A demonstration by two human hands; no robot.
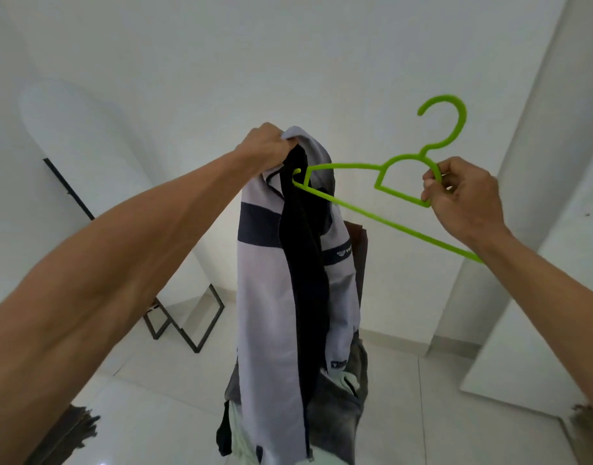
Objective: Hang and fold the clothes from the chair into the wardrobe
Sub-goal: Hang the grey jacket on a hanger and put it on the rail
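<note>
My left hand [266,147] grips the top of a light grey shirt [264,297] with dark navy bands, holding it up so it hangs down in front of me. My right hand [462,196] pinches a bright green plastic hanger [362,209] near its neck, hook pointing up. The hanger's left tip pokes into the shirt's opening just below my left hand. Under the shirt, more clothes [342,397] lie heaped on the chair, whose brown back [358,236] shows behind the shirt.
A black metal frame [187,327] stands on the white tiled floor at the left. White wardrobe panels [529,297] rise at the right. A white wall fills the background.
</note>
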